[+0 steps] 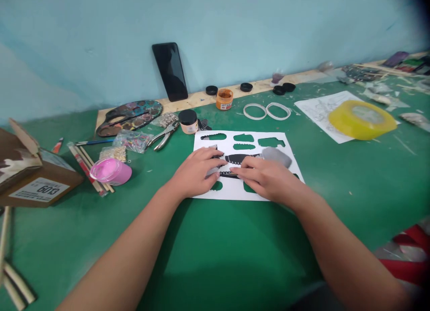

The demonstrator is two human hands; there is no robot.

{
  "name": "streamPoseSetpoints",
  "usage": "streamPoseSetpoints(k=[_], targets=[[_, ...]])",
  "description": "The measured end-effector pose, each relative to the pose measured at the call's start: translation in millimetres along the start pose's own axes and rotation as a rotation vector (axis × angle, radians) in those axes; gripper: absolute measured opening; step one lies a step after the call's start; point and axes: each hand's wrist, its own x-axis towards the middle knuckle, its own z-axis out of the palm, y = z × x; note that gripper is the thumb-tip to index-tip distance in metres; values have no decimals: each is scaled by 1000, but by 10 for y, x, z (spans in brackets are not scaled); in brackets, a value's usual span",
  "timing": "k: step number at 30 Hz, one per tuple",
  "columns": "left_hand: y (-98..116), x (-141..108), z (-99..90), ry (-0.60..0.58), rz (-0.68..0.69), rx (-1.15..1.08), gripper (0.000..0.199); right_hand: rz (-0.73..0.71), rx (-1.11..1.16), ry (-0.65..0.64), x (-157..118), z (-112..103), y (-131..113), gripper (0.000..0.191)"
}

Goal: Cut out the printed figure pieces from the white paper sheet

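A white sheet [276, 143] with several cut-out openings lies on the green table; the table's green shows through some openings, black pieces fill others. My left hand [199, 170] rests palm down on the sheet's left part, fingers stretched and slightly apart. My right hand [267, 176] lies across its middle, fingers pointing left, the tips close to those of my left hand. Between them runs a narrow black piece [229, 174] with a toothed edge, partly hidden by my fingers. Just above sits a wider black piece [237, 158]. A grey, blurred rounded shape [277, 157] appears beyond my right hand.
Left stand a cardboard box [40, 185], an open pink paint jar [112, 171], hole-punch pliers [164, 135] and a palette [131, 117]. A phone [170, 72] leans on the wall. Behind are an orange jar [224, 99] and white rings [267, 111]; right, yellow tape [363, 119] on paper.
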Motion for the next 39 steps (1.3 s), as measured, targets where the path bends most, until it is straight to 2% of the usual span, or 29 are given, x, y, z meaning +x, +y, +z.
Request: streamPoseSetpoints(k=[12, 31, 39], targets=[[-6, -6, 4, 10, 6, -12, 39, 1, 27, 13, 17, 82, 1, 30], [5, -2, 5, 17, 13, -11, 38, 4, 35, -9, 19, 61, -19, 30], [-8, -10, 7, 14, 7, -9, 38, 42, -107, -24, 21, 26, -131, 27]])
